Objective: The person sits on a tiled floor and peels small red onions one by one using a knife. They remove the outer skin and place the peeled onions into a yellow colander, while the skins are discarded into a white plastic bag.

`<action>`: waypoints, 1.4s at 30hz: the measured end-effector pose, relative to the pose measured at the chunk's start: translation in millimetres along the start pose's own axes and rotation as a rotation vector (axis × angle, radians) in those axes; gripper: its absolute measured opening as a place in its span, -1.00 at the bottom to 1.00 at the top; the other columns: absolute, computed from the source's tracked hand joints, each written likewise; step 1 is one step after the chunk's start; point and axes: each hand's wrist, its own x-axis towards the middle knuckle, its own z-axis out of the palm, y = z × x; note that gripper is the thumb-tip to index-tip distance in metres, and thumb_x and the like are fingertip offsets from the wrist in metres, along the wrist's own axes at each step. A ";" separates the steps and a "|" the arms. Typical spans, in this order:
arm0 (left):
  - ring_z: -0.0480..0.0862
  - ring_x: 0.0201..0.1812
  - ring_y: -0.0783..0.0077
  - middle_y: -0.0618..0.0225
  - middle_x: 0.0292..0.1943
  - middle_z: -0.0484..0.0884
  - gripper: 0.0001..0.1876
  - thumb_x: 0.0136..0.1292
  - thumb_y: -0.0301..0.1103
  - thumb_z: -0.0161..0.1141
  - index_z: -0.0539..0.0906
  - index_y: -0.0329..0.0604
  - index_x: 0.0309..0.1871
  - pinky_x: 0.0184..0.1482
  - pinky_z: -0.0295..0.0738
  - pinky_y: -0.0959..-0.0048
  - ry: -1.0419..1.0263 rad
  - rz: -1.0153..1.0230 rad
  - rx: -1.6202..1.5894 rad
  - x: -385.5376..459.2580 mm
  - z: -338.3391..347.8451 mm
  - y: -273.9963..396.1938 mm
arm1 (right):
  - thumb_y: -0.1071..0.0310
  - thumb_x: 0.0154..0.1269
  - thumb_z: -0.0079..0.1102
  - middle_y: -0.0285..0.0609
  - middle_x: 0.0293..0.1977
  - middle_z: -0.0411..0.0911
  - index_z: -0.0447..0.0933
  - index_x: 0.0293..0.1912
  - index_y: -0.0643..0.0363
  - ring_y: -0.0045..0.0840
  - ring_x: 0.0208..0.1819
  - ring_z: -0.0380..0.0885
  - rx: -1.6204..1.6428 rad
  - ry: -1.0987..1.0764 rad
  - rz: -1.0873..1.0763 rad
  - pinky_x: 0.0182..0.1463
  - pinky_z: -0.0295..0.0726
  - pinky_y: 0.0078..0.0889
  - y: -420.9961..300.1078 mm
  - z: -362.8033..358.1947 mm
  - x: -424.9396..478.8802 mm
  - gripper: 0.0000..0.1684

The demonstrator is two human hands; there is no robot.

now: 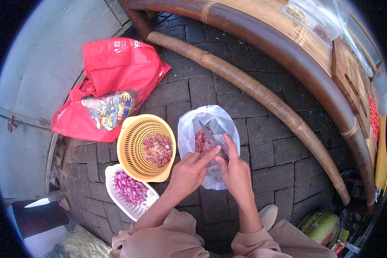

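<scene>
A knife with a grey blade is gripped in my right hand, its tip pointing up and to the left. My left hand meets it, the index finger stretched out against the blade near the right thumb. Whether the left fingers hold anything is hidden. Both hands are over an open white plastic bag with reddish peelings inside. To the left, a yellow colander holds unpeeled shallots. Below it, a white basket contains peeled purple shallots and some white pieces.
A red printed shopping bag lies by a grey metal panel. A bamboo rail curves along the table's right-hand side. A wooden board and a plastic container rest on the tabletop. A watermelon sits at lower right.
</scene>
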 end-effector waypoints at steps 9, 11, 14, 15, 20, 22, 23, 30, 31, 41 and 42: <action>0.58 -0.39 0.18 0.23 -0.47 0.52 -0.24 0.04 -0.58 0.17 0.36 0.35 0.35 -0.32 0.56 0.24 -0.064 -0.020 0.151 15.5 -5.7 -8.9 | 0.28 0.23 0.20 0.21 -0.33 0.59 0.10 0.33 0.07 0.03 -0.38 0.60 -0.164 0.034 -0.019 -0.37 0.57 -0.02 -6.2 -13.5 -5.3 -0.26; 0.59 -0.38 0.17 0.22 -0.46 0.54 -0.23 0.04 -0.58 0.16 0.35 0.35 0.36 -0.32 0.56 0.23 -0.082 -0.038 0.162 19.8 -7.5 -10.2 | 0.28 0.22 0.22 0.20 -0.38 0.59 0.11 0.32 0.06 0.05 -0.35 0.60 -0.178 0.005 0.018 -0.34 0.55 0.00 -10.5 -20.5 -6.8 -0.26; 0.59 -0.37 0.16 0.20 -0.45 0.55 -0.21 0.03 -0.59 0.16 0.33 0.36 0.37 -0.30 0.57 0.23 -0.097 -0.057 0.153 24.9 -8.6 -12.9 | 0.28 0.21 0.22 0.20 -0.38 0.59 0.12 0.31 0.06 0.06 -0.36 0.59 -0.210 -0.033 0.046 -0.35 0.54 0.03 -13.0 -31.5 -8.2 -0.27; 0.59 -0.37 0.16 0.20 -0.44 0.56 -0.20 0.02 -0.59 0.16 0.33 0.36 0.37 -0.30 0.57 0.23 -0.091 -0.048 0.147 25.6 -8.6 -15.0 | 0.27 0.21 0.22 0.20 -0.38 0.59 0.12 0.31 0.04 0.06 -0.36 0.58 -0.215 -0.035 0.046 -0.34 0.53 0.04 -13.8 -34.8 -8.8 -0.27; 0.60 -0.35 0.16 0.18 -0.41 0.58 -0.18 0.01 -0.61 0.14 0.30 0.37 0.38 -0.29 0.57 0.23 -0.090 -0.071 0.120 23.3 -1.7 -21.3 | 0.26 0.23 0.19 0.14 -0.43 0.60 0.15 0.31 0.02 0.02 -0.40 0.61 -0.336 -0.114 0.067 -0.34 0.55 0.06 -8.1 -56.2 -12.8 -0.30; 0.61 -0.34 0.23 0.19 -0.39 0.60 -0.17 0.04 -0.63 0.12 0.27 0.38 0.40 -0.30 0.57 0.27 -0.099 -0.127 0.127 20.5 0.6 -25.0 | 0.26 0.23 0.18 0.16 -0.43 0.60 0.16 0.31 0.00 0.02 -0.37 0.61 -0.344 -0.138 0.072 -0.32 0.54 0.09 -2.2 -67.1 -14.3 -0.31; 0.60 -0.36 0.28 0.23 -0.41 0.59 -0.17 0.06 -0.62 0.12 0.25 0.35 0.41 -0.31 0.56 0.30 -0.106 -0.185 -0.059 18.0 1.2 -29.2 | 0.25 0.23 0.19 0.19 -0.40 0.59 0.16 0.32 0.01 0.04 -0.34 0.60 -0.270 -0.115 0.075 -0.30 0.53 0.10 -0.6 -71.7 -13.0 -0.30; 0.51 -0.43 0.47 0.29 -0.46 0.54 0.00 0.06 -0.58 0.22 -0.08 0.23 0.51 -0.36 0.44 0.56 -0.154 -0.593 -1.765 10.3 -10.0 -17.6 | 0.27 0.35 0.11 -0.28 -0.57 0.44 0.16 0.35 0.03 -0.63 -0.62 0.41 0.764 -0.279 0.232 -0.58 0.35 -0.58 34.8 -55.9 3.1 -0.36; 0.49 -0.44 0.47 0.29 -0.47 0.53 0.04 0.04 -0.58 0.25 -0.14 0.21 0.52 -0.37 0.42 0.58 -0.133 -0.589 -1.952 7.5 -9.9 -15.3 | 0.28 0.36 0.10 -0.34 -0.59 0.39 0.16 0.36 0.04 -0.71 -0.63 0.34 0.885 -0.325 0.210 -0.59 0.29 -0.66 33.7 -46.9 3.5 -0.37; 0.39 -0.53 0.53 0.44 -0.55 0.45 0.17 0.03 -0.52 0.32 -0.32 0.51 0.48 -0.54 0.33 0.64 -0.223 -0.319 -2.466 -11.3 1.5 6.7 | 0.22 0.37 0.09 -0.36 -0.62 0.37 0.15 0.36 0.10 -0.73 -0.67 0.32 1.310 -0.514 0.212 -0.63 0.25 -0.71 31.6 -0.4 3.3 -0.36; 0.39 -0.53 0.54 0.44 -0.55 0.45 0.17 0.04 -0.51 0.32 -0.32 0.53 0.48 -0.54 0.33 0.64 -0.229 -0.315 -2.483 -12.5 2.2 7.4 | 0.21 0.37 0.09 -0.35 -0.62 0.38 0.15 0.36 0.10 -0.72 -0.67 0.32 1.316 -0.485 0.232 -0.64 0.26 -0.70 33.0 0.8 3.5 -0.36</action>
